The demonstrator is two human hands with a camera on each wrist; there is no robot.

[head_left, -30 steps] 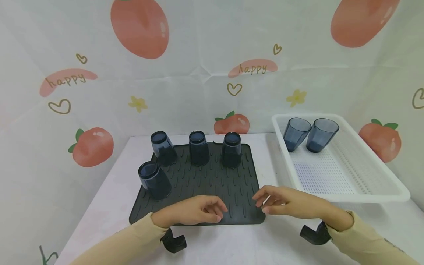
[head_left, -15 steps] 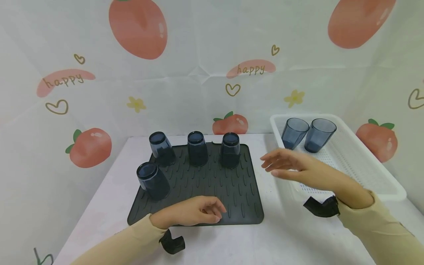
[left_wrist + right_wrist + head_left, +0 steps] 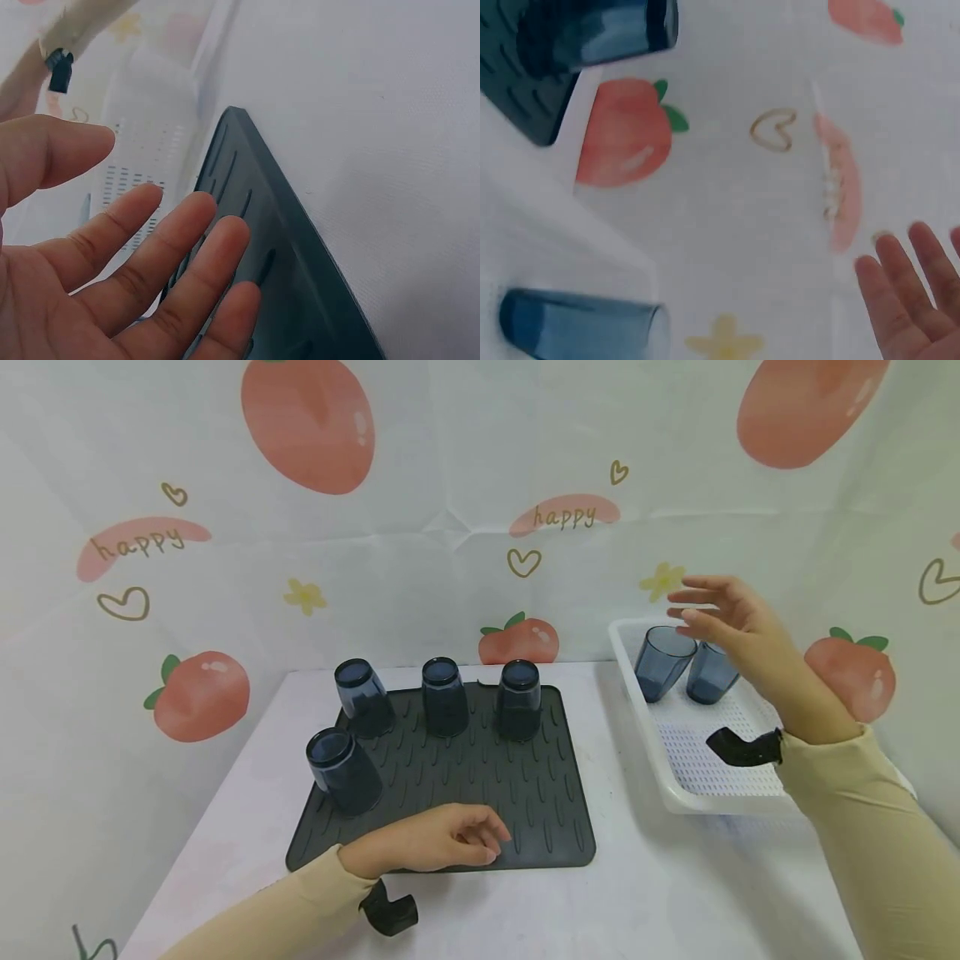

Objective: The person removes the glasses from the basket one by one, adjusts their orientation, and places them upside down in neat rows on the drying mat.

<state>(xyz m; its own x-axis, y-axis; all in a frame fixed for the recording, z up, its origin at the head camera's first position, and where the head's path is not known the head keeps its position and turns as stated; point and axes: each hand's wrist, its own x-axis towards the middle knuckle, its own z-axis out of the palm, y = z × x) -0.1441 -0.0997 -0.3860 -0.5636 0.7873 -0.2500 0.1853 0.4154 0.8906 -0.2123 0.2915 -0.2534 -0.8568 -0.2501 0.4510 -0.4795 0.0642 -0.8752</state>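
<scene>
My right hand (image 3: 738,618) hovers over the back of the white basket (image 3: 645,727), fingers spread and holding nothing. Just below it two blue glasses stand mouth up in the basket: the left glass (image 3: 663,664) shows whole, while the hand partly covers the right glass (image 3: 708,677). In the right wrist view one blue glass (image 3: 585,322) appears at lower left, apart from the fingers. My left hand (image 3: 438,839) hangs above the front of the black ribbed drying mat (image 3: 480,777), its fingers relaxed with nothing in them; the left wrist view shows its bare palm (image 3: 97,300).
Several blue glasses stand upside down on the mat: one glass (image 3: 345,772) at left, and a back row with a left glass (image 3: 365,697), a middle glass (image 3: 445,697) and a right glass (image 3: 519,700). Behind the white table (image 3: 600,902) hangs a printed cloth (image 3: 420,585).
My right hand has risen from beside the mat's front right corner, moving right and back to above the basket's glasses, and its fingers have spread. The left hand has stayed in place.
</scene>
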